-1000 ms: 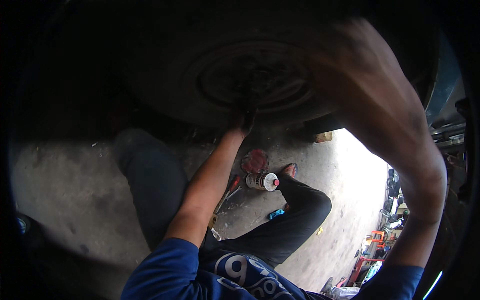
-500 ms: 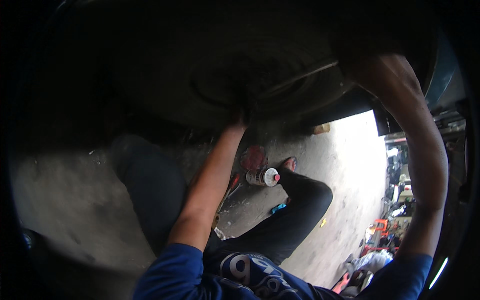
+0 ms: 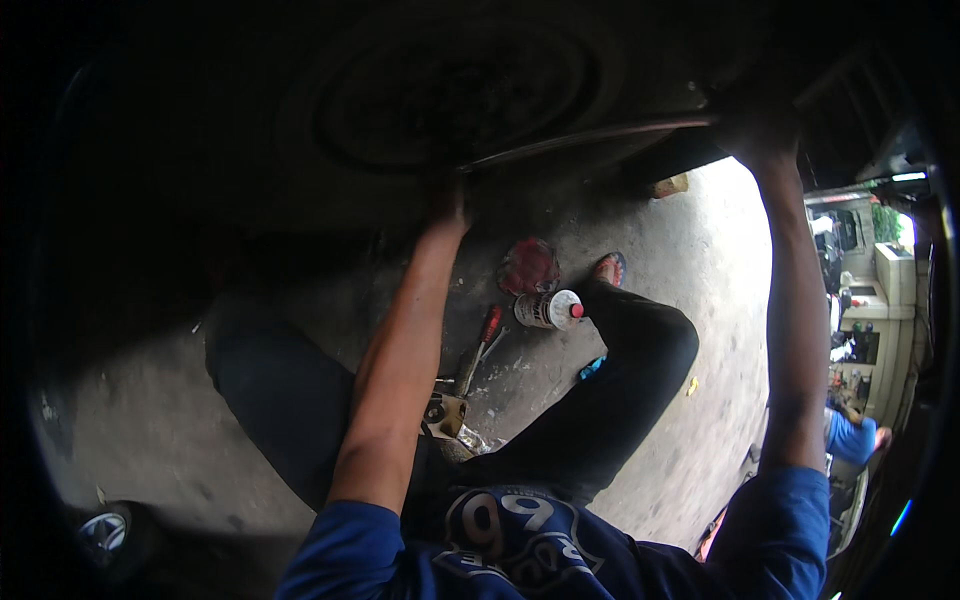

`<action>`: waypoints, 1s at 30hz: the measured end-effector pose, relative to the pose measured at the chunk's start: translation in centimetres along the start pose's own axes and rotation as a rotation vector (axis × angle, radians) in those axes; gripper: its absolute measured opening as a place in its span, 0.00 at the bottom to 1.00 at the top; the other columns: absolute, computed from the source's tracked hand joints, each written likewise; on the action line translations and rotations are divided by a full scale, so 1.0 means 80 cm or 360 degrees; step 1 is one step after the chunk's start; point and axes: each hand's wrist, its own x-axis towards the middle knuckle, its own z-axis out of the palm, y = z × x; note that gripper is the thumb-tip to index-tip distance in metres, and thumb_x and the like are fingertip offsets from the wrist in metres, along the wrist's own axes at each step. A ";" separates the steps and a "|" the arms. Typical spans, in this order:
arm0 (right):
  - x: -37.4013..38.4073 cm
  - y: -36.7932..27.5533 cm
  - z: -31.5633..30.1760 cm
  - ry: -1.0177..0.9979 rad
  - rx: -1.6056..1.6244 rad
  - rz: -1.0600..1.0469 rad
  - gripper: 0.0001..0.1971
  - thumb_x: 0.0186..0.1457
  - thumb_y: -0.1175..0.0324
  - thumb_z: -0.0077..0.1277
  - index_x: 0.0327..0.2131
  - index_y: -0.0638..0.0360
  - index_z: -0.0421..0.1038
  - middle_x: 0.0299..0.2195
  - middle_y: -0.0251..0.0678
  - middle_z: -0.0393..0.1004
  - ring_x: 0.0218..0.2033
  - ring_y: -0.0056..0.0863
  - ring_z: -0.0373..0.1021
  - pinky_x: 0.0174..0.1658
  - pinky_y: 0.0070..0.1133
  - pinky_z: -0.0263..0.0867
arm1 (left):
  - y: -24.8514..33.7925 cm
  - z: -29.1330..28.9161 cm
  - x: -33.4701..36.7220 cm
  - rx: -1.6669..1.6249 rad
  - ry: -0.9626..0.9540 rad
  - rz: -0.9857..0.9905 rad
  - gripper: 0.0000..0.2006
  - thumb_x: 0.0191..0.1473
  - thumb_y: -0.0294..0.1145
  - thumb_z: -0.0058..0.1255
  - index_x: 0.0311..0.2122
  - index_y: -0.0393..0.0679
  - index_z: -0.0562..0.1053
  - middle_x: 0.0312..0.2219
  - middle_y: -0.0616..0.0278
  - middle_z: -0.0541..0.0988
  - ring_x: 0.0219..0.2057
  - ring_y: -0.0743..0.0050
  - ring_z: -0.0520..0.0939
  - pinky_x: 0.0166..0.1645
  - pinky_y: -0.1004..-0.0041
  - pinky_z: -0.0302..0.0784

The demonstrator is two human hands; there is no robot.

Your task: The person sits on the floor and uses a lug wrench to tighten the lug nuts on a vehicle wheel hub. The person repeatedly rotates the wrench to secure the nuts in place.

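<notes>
A large dark round part with concentric rings hangs overhead in deep shadow. My left hand reaches up to its lower edge; its fingers are lost in the dark. From beside that hand a long thin metal bar runs to the right, nearly level. At the bar's right end, my right hand appears closed round it, though shadow hides most of the fingers.
On the concrete floor between my legs lie a white bottle with a red cap, a dark red round item, a red-handled tool and a small tan block. Another person in blue is at far right.
My view has shifted, showing more of the floor tools and the other person. The bar now lies flatter, and my right arm is straighter. My left hand stays near the bar's left end.
</notes>
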 end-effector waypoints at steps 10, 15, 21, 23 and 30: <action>0.036 -0.005 -0.093 -0.1472 0.0234 -0.0089 0.10 0.53 0.70 0.55 0.38 0.64 0.78 0.34 0.43 0.80 0.32 0.33 0.78 0.29 0.25 0.73 | 0.007 0.023 0.001 -0.0741 -0.0623 0.0138 0.19 0.65 0.41 0.41 0.58 0.49 0.69 0.51 0.64 0.76 0.50 0.71 0.77 0.50 0.69 0.76; 0.023 0.001 -0.066 -0.1277 0.0184 -0.0172 0.11 0.52 0.71 0.53 0.39 0.64 0.77 0.34 0.45 0.79 0.32 0.35 0.77 0.32 0.27 0.73 | -0.003 0.019 0.019 -0.0642 -0.0476 0.0108 0.14 0.62 0.36 0.44 0.51 0.48 0.71 0.42 0.65 0.77 0.42 0.74 0.78 0.46 0.69 0.78; -0.014 0.020 0.002 -0.0992 0.0150 -0.0223 0.12 0.52 0.73 0.50 0.39 0.64 0.76 0.35 0.47 0.78 0.34 0.38 0.76 0.36 0.29 0.73 | -0.019 -0.008 0.045 -0.0533 -0.0308 -0.0072 0.06 0.58 0.33 0.49 0.41 0.47 0.71 0.30 0.67 0.75 0.31 0.75 0.77 0.36 0.70 0.80; -0.024 0.019 0.033 -0.0939 0.0164 -0.0234 0.12 0.52 0.73 0.49 0.39 0.64 0.76 0.35 0.48 0.78 0.34 0.39 0.76 0.37 0.29 0.73 | -0.021 -0.013 0.047 -0.0473 -0.0277 -0.0059 0.07 0.59 0.33 0.48 0.42 0.47 0.71 0.32 0.67 0.75 0.33 0.74 0.77 0.38 0.69 0.79; -0.059 0.017 0.143 -0.1139 0.0608 0.0114 0.21 0.45 0.77 0.51 0.47 0.64 0.75 0.40 0.55 0.78 0.42 0.46 0.77 0.46 0.32 0.73 | -0.018 -0.015 0.037 -0.0234 -0.0175 -0.0002 0.11 0.61 0.35 0.46 0.47 0.46 0.70 0.37 0.65 0.75 0.38 0.73 0.77 0.44 0.69 0.77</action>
